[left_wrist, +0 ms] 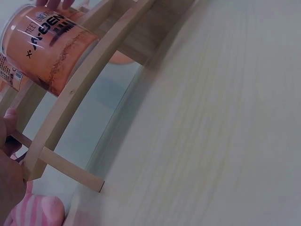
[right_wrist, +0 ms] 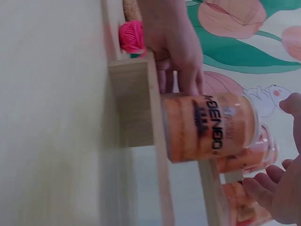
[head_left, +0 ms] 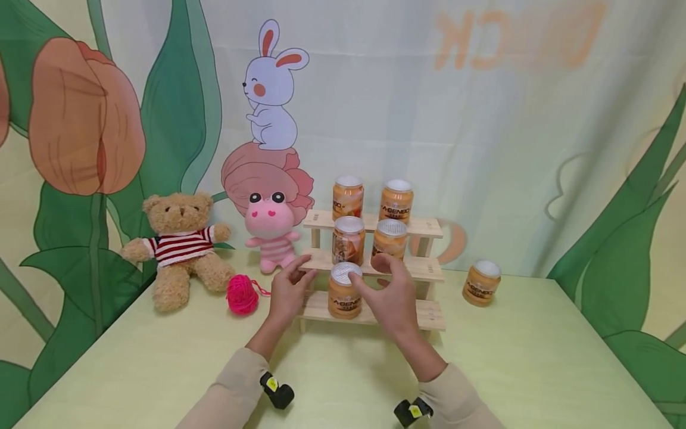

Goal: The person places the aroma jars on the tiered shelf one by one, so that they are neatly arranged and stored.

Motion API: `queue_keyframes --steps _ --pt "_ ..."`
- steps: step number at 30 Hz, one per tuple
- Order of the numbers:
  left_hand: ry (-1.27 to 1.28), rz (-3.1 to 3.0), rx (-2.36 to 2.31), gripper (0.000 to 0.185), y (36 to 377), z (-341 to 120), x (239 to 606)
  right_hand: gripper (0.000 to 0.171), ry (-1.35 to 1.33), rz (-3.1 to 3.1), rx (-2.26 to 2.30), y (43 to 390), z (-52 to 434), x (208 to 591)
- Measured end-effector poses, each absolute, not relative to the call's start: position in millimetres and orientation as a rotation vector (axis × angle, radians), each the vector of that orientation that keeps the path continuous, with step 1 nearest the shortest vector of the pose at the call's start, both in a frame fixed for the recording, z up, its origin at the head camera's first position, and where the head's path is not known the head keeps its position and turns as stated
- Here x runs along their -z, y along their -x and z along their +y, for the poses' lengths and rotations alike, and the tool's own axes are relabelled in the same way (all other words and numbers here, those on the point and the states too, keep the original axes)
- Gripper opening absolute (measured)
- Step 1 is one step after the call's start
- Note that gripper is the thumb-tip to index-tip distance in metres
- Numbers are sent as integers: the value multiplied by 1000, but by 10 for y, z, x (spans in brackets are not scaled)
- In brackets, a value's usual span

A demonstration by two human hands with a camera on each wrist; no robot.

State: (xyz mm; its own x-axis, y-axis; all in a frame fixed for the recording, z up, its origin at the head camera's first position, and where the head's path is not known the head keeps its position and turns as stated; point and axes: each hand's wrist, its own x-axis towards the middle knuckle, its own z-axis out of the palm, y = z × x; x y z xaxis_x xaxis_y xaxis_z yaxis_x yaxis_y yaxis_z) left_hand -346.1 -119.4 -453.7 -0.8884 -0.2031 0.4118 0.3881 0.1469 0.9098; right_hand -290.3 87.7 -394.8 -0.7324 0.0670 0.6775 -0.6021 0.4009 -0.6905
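A three-step wooden shelf (head_left: 429,316) bears several orange-labelled cans with silvery lids. One can (head_left: 345,300) stands upright on the lowest step, with a middle-step can (head_left: 348,244) behind it. My left hand (head_left: 287,295) is at the shelf's left end, fingers reaching toward the steps; whether they touch the wood I cannot tell. To the right of the lowest can is my right hand (head_left: 393,301), its thumb near the lid and its fingers loosely spread. In the right wrist view a gap shows between the right hand (right_wrist: 282,193) and that can (right_wrist: 211,127).
Another can (head_left: 481,284) stands on the table right of the shelf. To the left are a teddy bear (head_left: 182,250), a pink plush toy (head_left: 272,232) and a ball of pink yarn (head_left: 242,295). A printed curtain (head_left: 509,149) hangs behind.
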Motion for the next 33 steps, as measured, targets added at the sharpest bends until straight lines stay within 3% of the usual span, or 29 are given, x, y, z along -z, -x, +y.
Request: queue_keyframes --steps 18,33 --pt "164 -1998 1808 37 3449 -1174 4489 49 -207 -1899 -1276 3019 1597 3519" --pt "149 -2005 1802 36 3483 -1193 4540 53 119 -1948 -1107 3304 2313 3760"
